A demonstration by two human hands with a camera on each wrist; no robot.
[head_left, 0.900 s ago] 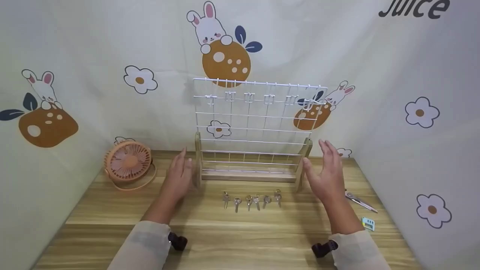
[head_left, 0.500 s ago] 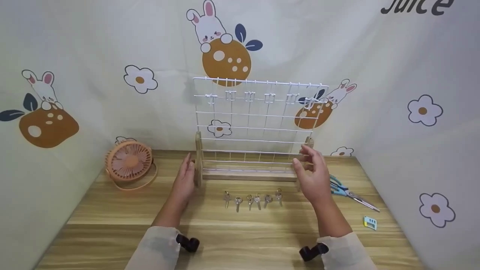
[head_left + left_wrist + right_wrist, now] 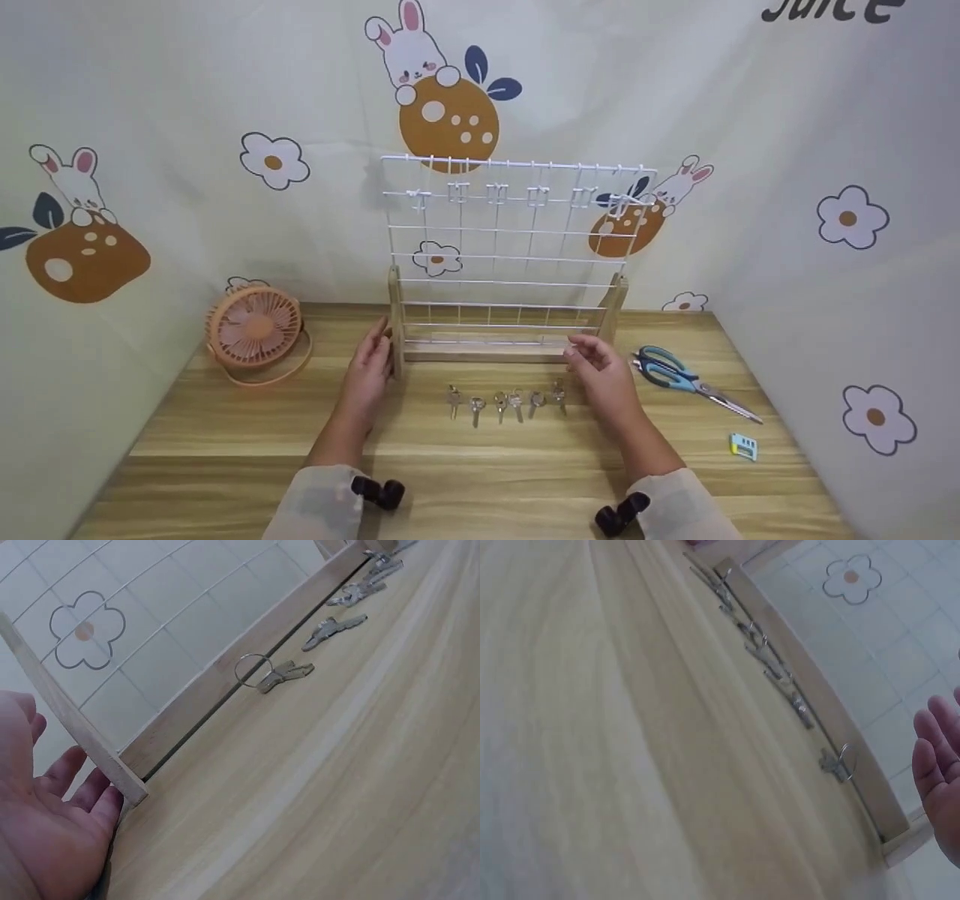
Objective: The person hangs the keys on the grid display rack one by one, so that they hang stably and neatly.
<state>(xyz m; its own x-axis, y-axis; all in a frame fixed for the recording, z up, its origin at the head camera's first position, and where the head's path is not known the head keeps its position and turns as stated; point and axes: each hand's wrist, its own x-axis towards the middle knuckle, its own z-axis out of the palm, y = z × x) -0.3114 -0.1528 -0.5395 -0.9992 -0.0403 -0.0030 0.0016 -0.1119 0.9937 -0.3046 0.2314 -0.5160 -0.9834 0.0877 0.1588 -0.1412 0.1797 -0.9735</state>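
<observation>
A white wire grid rack (image 3: 517,227) with several small hooks near its top stands in a wooden base (image 3: 487,352). My left hand (image 3: 367,379) lies against the outer side of the base's left upright (image 3: 71,716); its fingers are loosely bent, some of them behind the wood in the left wrist view. My right hand (image 3: 606,381) is in front of the base's right end, fingers relaxed and holding nothing. Just right of the key row, it is closest to the rightmost keys (image 3: 559,396). Several metal keys (image 3: 477,410), some on rings, lie in a row before the base.
An orange fan (image 3: 259,328) stands at the left. On the right lie blue-handled scissors (image 3: 686,381) and a small light-blue object (image 3: 743,447). A printed cloth (image 3: 322,217) encloses the back and sides of the wooden tabletop (image 3: 480,487).
My right hand has moved left and down from beside the right upright to near the keys, uncovering the scissors. My left hand has shifted slightly right, up to the left upright.
</observation>
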